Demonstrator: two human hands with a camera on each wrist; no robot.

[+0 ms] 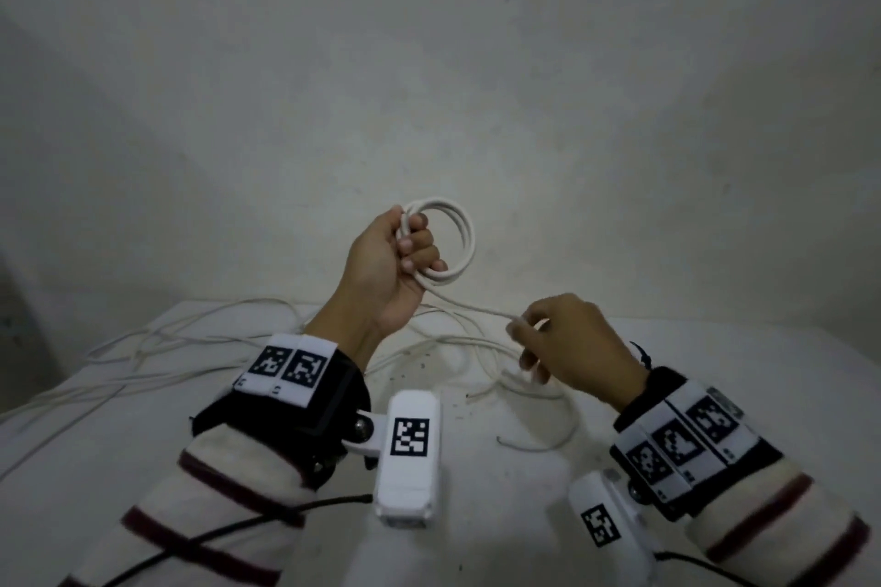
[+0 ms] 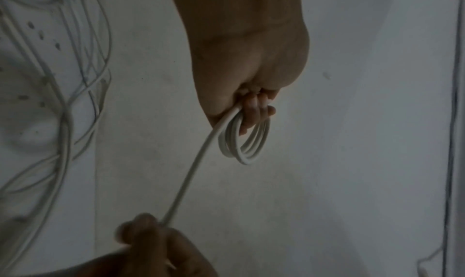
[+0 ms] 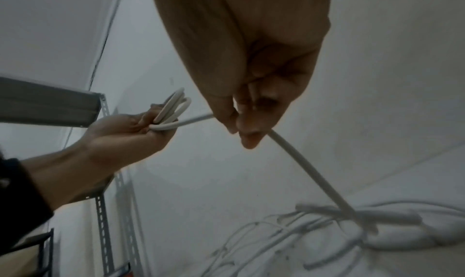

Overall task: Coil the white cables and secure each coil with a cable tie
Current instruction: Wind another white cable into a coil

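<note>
1. The left hand grips the coil of white cable, fingers curled through its loops, raised above the table.
2. The right hand pinches the cable's free run just right of the coil — taut between both hands.
3. Only the right wrist view shows a slotted metal rack behind the coil.
4. Loose cables lie on the table below the coil — no containers visible.

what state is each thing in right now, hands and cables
left hand: raised above the table, grip closed round the coil
coil: a few loops wound, no tie on it, unfinished
cable: runs from the coil to the right hand, then down to the table
right hand: pinches the cable
loose cables: uncoiled, tangled on the table
</note>
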